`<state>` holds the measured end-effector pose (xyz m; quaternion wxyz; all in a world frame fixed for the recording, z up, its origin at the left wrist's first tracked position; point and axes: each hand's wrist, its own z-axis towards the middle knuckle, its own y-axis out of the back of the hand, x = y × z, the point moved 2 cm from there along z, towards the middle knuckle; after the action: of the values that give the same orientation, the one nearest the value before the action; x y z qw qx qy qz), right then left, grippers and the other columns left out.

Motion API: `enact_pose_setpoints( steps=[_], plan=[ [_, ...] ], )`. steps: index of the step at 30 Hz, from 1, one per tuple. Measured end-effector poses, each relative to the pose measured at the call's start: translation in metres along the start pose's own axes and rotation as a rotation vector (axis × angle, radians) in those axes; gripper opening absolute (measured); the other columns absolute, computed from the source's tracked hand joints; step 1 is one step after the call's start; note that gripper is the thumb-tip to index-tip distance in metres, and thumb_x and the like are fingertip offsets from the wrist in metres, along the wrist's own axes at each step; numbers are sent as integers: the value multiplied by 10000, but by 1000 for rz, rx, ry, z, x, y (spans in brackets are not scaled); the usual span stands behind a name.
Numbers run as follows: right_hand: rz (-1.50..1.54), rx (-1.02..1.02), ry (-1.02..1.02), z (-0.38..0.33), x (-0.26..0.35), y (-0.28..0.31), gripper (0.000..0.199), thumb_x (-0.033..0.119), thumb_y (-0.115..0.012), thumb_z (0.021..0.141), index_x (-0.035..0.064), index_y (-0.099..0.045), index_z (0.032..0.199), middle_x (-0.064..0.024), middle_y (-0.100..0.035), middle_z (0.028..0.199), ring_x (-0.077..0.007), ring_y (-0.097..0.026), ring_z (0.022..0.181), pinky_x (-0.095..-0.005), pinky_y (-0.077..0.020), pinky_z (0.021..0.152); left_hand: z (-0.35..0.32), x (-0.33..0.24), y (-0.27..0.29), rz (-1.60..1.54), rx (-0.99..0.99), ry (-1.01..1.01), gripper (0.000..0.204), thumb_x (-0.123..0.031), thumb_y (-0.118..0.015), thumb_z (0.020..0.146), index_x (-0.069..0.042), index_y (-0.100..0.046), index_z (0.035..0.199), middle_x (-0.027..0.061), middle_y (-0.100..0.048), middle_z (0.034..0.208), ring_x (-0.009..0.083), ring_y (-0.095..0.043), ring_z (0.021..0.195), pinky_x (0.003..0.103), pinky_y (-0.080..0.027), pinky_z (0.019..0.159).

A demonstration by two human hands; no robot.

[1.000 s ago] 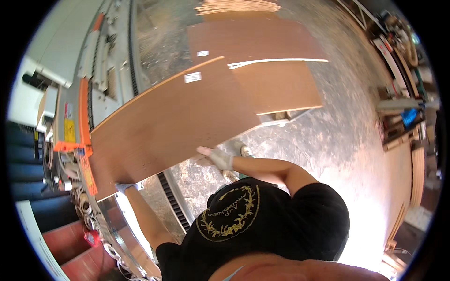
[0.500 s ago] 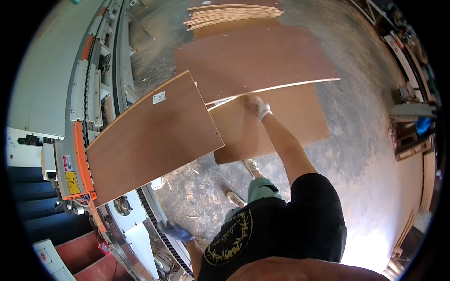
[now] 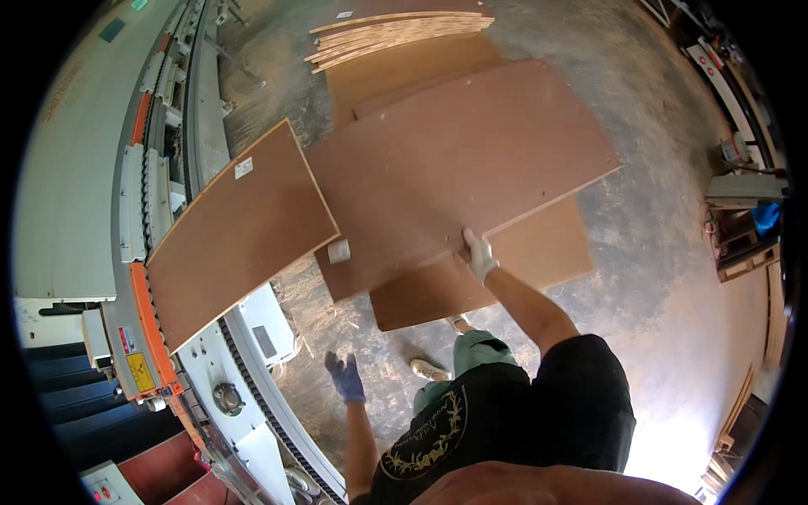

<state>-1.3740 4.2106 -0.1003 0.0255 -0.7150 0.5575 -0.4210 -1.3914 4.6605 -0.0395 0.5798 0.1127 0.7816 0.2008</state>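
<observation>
A large brown wooden panel [image 3: 454, 160] with a small white label near its left corner lies tilted over the stack. My right hand [image 3: 480, 255], in a white glove, is closed on its near edge, the thumb on top and the other fingers partly hidden below. My left hand [image 3: 345, 377], in a blue-grey glove, is held out over the floor with its fingers apart and nothing in it. A second brown panel [image 3: 244, 231], also labelled, rests on the machine at the left, its right end close to the large panel.
An edge-processing machine with an orange rail [image 3: 151, 324] and a chain track [image 3: 257, 396] runs along my left. Light brown boards [image 3: 539, 248] lie beneath the large panel, and thin wooden strips [image 3: 396, 38] lie on the far end. Wooden pallets [image 3: 749, 257] stand at the right.
The large panel has slid toward me and turned, gripped by my right hand. The second panel has moved along the machine to the left. My left hand has come away from the track.
</observation>
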Motion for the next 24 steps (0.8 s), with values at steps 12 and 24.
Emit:
enact_pose_setpoints(
  steps=[12,24],
  plan=[
    [303,194,72,-126,65,192,689,566,-500,812,104,-380,1310,-119,-423,1326,-308,-427,1185,-479,-329,1002,-45,38,26,-230,-198,573,620,-536,-475,862,35,-584,1077,99,-615,992,186,-570,785,292,-484,714],
    [278,-56,-96,-262,-57,169,703,624,-456,804,161,-366,1325,-34,-417,1340,-271,-387,1227,-467,-313,1016,-126,-32,241,-145,-277,73,339,-316,-513,908,-3,-636,864,32,-608,751,83,-482,655,254,-437,588]
  ],
)
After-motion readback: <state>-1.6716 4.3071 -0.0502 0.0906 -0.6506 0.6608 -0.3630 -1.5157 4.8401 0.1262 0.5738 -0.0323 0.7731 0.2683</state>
